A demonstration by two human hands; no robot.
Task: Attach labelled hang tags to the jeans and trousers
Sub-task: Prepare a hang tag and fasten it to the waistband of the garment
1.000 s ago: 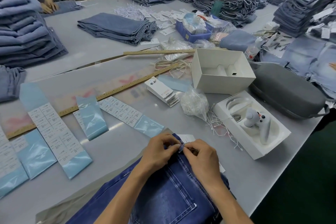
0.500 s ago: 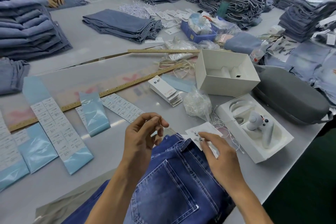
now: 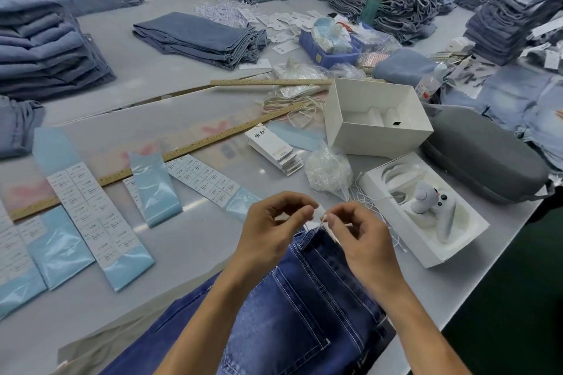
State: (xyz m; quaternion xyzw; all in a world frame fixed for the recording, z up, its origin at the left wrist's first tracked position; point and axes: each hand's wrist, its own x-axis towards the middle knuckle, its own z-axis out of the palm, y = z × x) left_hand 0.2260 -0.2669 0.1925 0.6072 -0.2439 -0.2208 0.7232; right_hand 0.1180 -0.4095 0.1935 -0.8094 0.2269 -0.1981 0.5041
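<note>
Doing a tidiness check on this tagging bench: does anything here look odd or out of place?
Yes. An open white box holding a white game-style controller, its lid and a grey zip case sit among the garment supplies. Loose white strings trail beside a clear bag near the box.

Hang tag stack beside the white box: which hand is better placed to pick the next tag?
Probably the right hand. The hang tag stack lies beyond both hands, and the left hand is about as near, so either could reach. Both now pinch the string over the jeans.
</note>
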